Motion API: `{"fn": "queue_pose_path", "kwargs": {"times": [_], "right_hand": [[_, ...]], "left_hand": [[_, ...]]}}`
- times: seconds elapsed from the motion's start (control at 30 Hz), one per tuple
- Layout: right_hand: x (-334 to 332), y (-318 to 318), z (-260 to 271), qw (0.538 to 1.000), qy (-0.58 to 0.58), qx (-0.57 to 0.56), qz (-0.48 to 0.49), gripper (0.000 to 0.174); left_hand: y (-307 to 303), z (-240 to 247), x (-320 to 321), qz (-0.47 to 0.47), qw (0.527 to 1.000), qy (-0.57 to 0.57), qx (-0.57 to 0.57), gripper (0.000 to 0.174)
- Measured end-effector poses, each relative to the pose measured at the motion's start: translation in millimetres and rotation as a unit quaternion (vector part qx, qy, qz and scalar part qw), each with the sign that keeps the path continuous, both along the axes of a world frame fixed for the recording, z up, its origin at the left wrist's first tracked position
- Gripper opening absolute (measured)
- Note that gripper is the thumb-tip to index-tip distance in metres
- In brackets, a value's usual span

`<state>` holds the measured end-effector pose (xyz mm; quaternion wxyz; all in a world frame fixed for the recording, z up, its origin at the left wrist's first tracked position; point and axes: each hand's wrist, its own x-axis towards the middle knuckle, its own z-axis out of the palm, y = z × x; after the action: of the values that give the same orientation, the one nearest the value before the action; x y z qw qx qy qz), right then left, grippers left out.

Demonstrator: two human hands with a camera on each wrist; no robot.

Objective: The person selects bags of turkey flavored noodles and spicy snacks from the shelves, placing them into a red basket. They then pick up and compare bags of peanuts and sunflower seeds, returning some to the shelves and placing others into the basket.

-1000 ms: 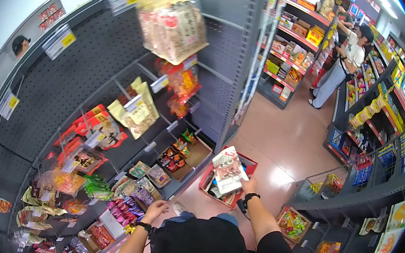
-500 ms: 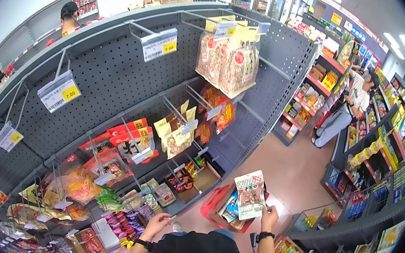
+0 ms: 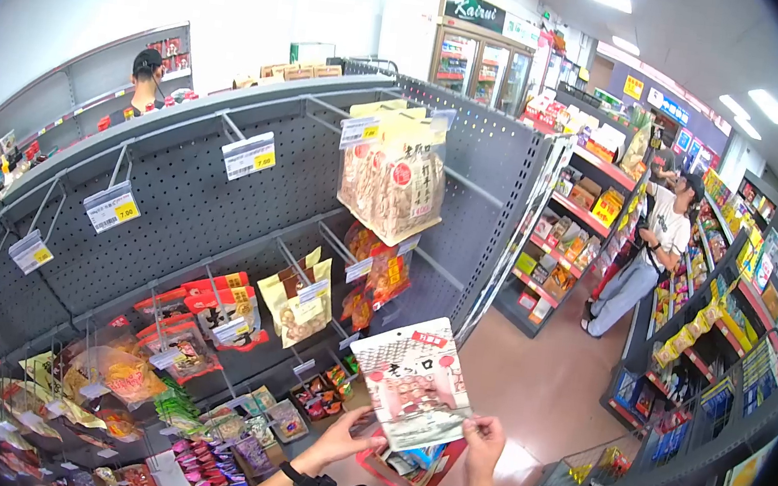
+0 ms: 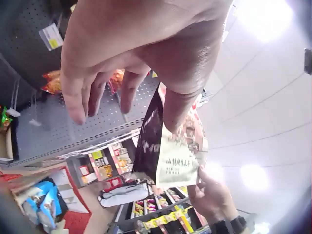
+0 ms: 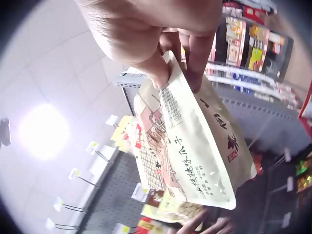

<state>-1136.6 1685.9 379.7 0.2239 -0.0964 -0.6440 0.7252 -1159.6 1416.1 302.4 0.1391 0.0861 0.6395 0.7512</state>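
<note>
A white printed snack pouch [image 3: 416, 385] is held up tilted in front of the body, its lower right edge pinched by my right hand [image 3: 484, 446]. In the right wrist view, the thumb and fingers of my right hand [image 5: 161, 39] grip the edge of the pouch [image 5: 195, 161]. My left hand [image 3: 340, 441] is beside the pouch's lower left side, fingers spread and not curled round it. The left wrist view has the left hand's [image 4: 146, 48] thumb overlapping the pouch [image 4: 178, 161]; whether it touches cannot be told. Below the pouch is a red basket [image 3: 439, 474], partly hidden.
At the left, a dark pegboard shelf [image 3: 288, 203] has hooks with price tags and hanging snack bags [image 3: 392, 176]. Boxes of small packets line its bottom. A person [image 3: 652, 254] stands in the aisle at the right, another [image 3: 146, 81] behind the shelf. More stocked shelves run along the right.
The pouch has come up from over the basket toward the view, in my right hand. My left hand has moved right, close to the pouch. The head view has tilted up.
</note>
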Motion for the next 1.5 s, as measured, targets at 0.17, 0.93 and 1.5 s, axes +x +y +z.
{"fn": "queue_pose_path", "kwargs": {"times": [0.17, 0.93, 1.5], "right_hand": [[2, -9, 3, 0.971, -0.039, -0.202, 0.117, 0.015], [-190, -138, 278, 0.936, 0.126, 0.06, 0.324, 0.017], [-250, -177, 353, 0.921, 0.124, -0.114, 0.351, 0.02]], "left_hand": [[58, 70, 23, 0.062, 0.995, 0.001, 0.079, 0.074], [-86, 185, -80, 0.304, 0.932, 0.195, -0.04, 0.066], [-99, 225, -140, 0.259, 0.933, 0.248, 0.021, 0.062]]}}
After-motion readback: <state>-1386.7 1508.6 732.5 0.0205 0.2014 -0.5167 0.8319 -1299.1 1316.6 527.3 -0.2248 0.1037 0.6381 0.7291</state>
